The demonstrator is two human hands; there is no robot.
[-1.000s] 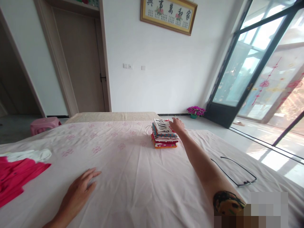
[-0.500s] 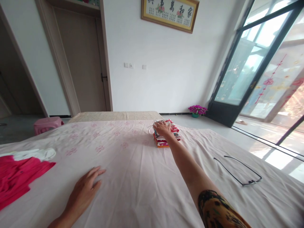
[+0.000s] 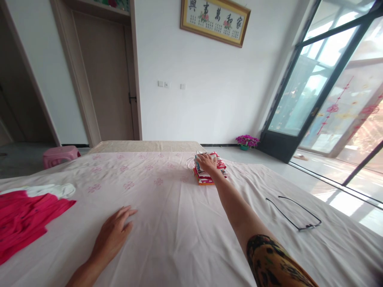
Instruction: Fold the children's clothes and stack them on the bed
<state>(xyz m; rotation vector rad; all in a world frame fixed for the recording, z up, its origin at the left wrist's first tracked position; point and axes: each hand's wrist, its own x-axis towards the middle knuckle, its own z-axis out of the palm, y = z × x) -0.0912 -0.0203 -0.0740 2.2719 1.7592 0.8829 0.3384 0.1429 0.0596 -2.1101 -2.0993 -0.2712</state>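
Observation:
My right arm is stretched forward, and my right hand (image 3: 207, 162) lies palm down on top of a stack of folded bags or cloths (image 3: 206, 180) in red, white and orange. Its fingers are spread over the top piece, and a pale thin strap loops out at the stack's left side. Much of the top piece is hidden under the hand. Nearer to me on the left, my left hand (image 3: 115, 229) rests on the pale bedsheet (image 3: 179, 239), fingers loosely stretched and holding nothing.
Crumpled red clothing (image 3: 26, 223) with a white garment (image 3: 60, 190) lies at the left. Black-framed glasses (image 3: 308, 227) sit on the sheet at the right. Beyond the bed are a pink stool (image 3: 61, 153), purple flowers (image 3: 247, 140) and a glass door (image 3: 302, 95).
The view has shifted slightly. My right hand stays on the stack, with its fingers spread a little flatter. My left hand remains on the sheet.

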